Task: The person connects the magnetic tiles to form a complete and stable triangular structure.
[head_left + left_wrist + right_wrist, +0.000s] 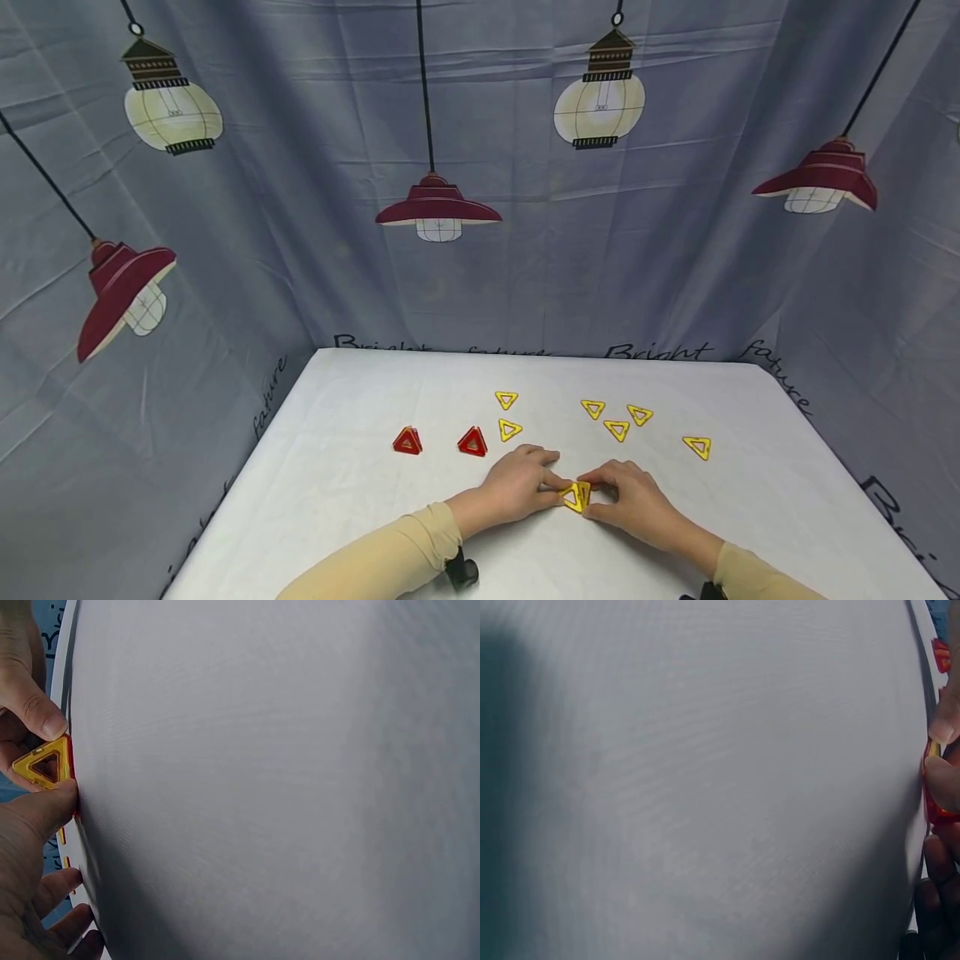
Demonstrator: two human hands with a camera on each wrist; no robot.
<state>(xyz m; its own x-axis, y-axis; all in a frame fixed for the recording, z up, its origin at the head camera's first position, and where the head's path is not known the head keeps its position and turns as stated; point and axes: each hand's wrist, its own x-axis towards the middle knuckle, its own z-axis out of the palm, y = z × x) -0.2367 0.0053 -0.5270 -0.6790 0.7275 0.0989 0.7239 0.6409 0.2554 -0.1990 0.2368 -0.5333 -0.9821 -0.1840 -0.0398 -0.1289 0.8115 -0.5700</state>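
Red pyramids point(472, 442), two, seemingly complete, on bench point(337, 467); yellow pair point(582, 495), one, pinched between left hand point(517, 485) and right hand point(636, 502), apparently mid-joining; yellow triangles point(617, 422), six, loose beyond the hands, presumably still to be joined.

Forearms point(382, 552) angled inward from below; left grip point(517, 486) and right grip point(636, 505) facing each other, near together, both pinching.
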